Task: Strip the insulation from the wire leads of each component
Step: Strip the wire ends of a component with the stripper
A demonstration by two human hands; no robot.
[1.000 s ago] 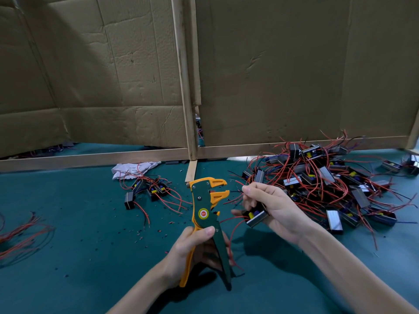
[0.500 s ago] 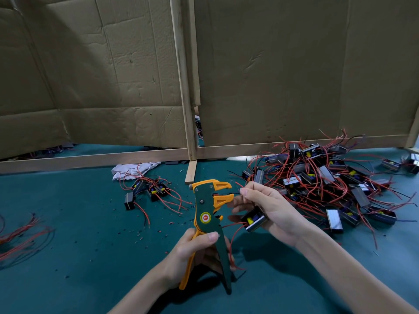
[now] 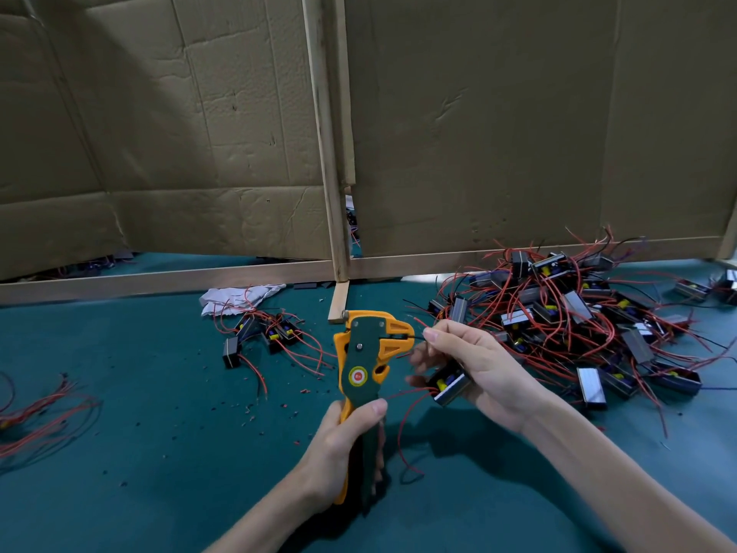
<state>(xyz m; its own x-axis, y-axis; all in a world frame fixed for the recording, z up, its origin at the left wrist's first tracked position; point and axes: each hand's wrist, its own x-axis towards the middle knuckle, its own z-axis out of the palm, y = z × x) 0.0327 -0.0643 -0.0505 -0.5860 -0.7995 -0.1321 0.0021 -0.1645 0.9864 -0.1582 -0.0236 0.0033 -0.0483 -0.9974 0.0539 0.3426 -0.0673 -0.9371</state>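
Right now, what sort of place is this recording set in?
Probably a small assembly workbench: a teal table walled by cardboard partitions, a heap of wired components, and a wire stripper in the left hand.

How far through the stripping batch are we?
Early, likely. Done: probably the small cluster beside the white cloth; insulation scraps on the mat. In hand: right hand holds one component's black lead in the stripper, left hand gripping it. Left: the big pile at right.
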